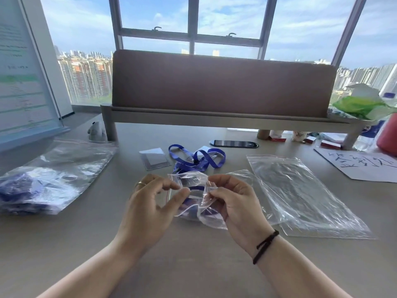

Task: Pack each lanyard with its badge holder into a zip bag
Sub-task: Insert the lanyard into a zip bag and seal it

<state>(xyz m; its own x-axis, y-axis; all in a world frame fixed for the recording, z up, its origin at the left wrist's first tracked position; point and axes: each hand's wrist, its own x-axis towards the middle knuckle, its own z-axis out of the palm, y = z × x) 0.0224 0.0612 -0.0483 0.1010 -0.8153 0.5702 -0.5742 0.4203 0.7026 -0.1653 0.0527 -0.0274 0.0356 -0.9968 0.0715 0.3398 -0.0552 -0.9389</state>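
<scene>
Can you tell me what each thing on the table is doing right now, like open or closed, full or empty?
small zip bag: held up in both hands, blue lanyard inside.
left hand: pinching the bag's top.
right hand: pinching the bag's top.
loose lanyard: tangled on the table, unpacked.
badge holder: flat, unpacked.
big bag on the left: stuffed with blue things.
zip bags on the right: flat, empty.
phone: screen dark.

Crinkled glossy clear plastic zip bag [194, 188], blue woven cloth lanyard [198, 159] (slight sheen), matt smooth grey table [193, 265]
</scene>
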